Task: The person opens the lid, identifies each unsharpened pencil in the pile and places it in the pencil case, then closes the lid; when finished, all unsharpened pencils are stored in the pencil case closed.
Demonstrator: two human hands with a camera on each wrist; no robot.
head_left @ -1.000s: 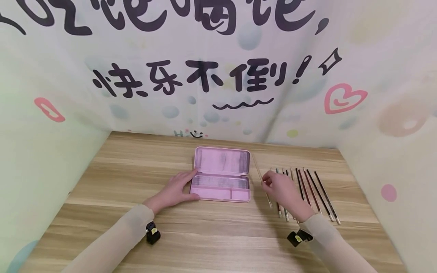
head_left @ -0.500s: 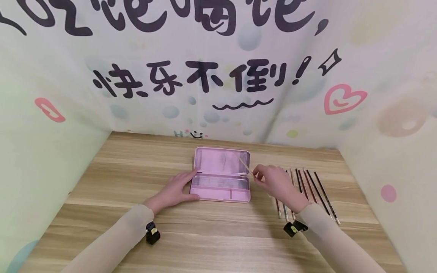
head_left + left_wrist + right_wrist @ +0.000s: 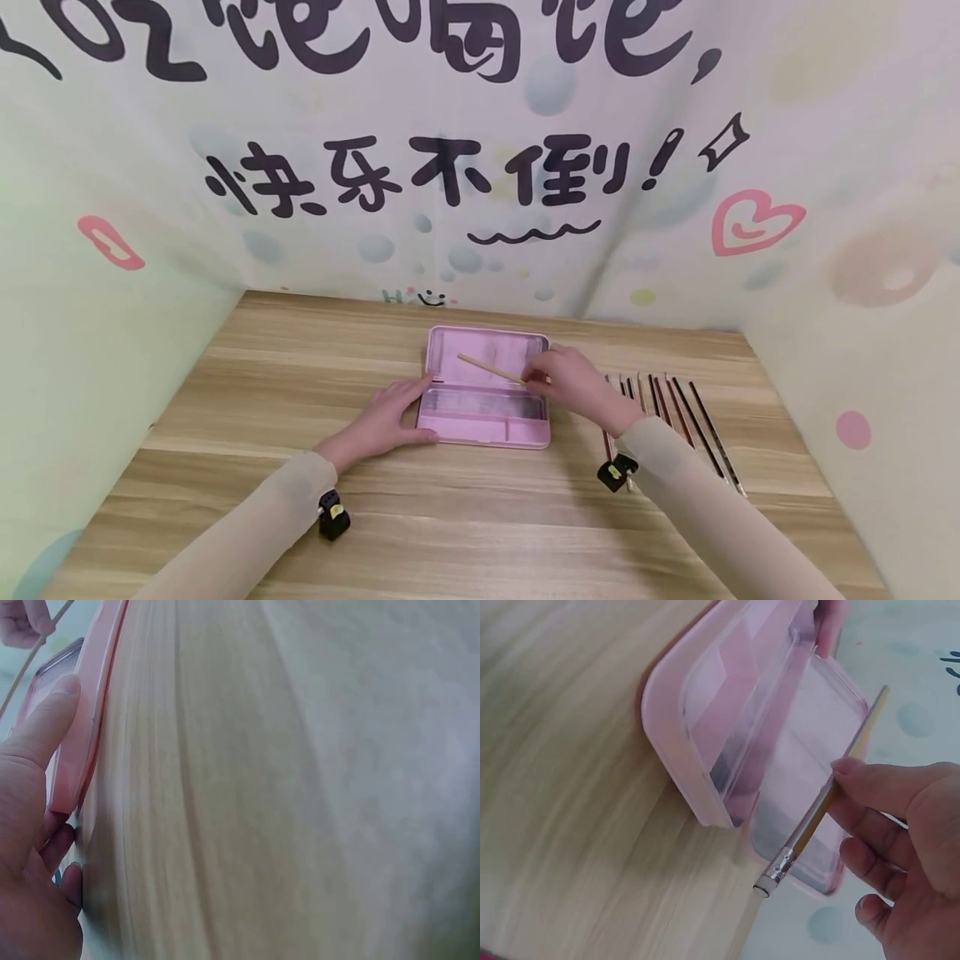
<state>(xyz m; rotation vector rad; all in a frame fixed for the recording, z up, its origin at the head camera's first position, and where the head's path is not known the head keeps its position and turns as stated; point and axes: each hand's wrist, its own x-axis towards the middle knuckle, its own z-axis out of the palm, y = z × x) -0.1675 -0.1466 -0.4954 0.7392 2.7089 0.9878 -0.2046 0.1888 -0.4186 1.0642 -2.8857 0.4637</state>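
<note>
A pink pencil case (image 3: 462,430) lies with its lid (image 3: 480,342) up on the wooden table, its compartments bare. My left hand (image 3: 378,421) holds the case's left end, thumb at the front corner and fingers toward the hinge. In the left wrist view that thumb (image 3: 52,720) lies against the pink wall. Over the right side of the case, my right hand (image 3: 566,383) pinches a yellowish pencil (image 3: 487,367) between thumb and fingers. The pencil slants across in front of the lid; its white eraser end (image 3: 765,887) points toward the table in the right wrist view.
To the right, several dark and reddish pencils (image 3: 697,433) lie roughly side by side on the table (image 3: 480,525), some hidden by the right arm. A printed cloth wall (image 3: 375,250) rises behind the table's back edge. Each wrist wears a small black camera (image 3: 333,517).
My right hand has lifted the pencil off the table beside the case and carried it left, over the case, turning it more level. My left hand has stayed put.
</note>
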